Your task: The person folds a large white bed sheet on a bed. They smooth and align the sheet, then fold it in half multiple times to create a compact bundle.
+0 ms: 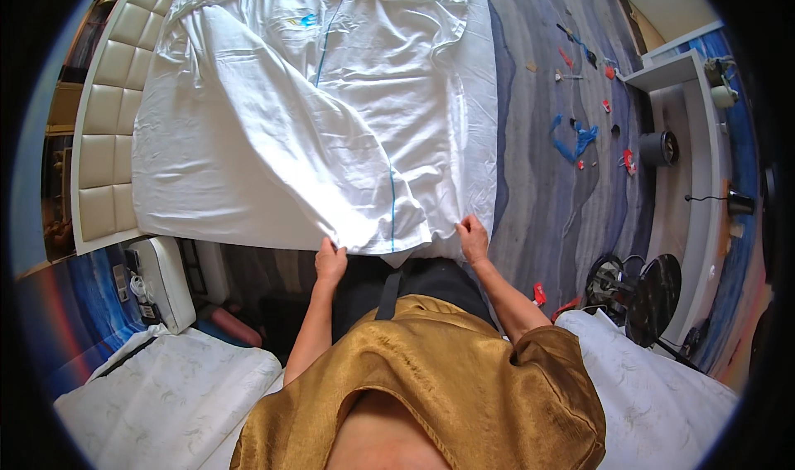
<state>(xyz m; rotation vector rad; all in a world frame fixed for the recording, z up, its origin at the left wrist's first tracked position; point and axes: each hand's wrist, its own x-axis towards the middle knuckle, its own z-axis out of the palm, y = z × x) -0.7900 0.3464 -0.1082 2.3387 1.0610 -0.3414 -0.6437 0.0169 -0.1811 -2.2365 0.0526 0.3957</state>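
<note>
A white duvet cover (406,106) with a thin blue line of trim lies rumpled over the bed, one side folded across itself. At the bed's near edge, my left hand (331,261) pinches the folded part of its near edge. My right hand (473,238) grips the near right corner, fingers closed on the cloth. Between my hands the edge hangs a little toward my body. Under the cover a white fitted sheet (186,163) shows at the left and along the right side.
A cream padded headboard (108,139) stands at the left. Blue and red scraps (575,139) litter the grey striped floor (530,197) on the right. A round black fan (654,300) stands near the white shelf unit (662,77). White bedding (166,395) lies behind me on both sides.
</note>
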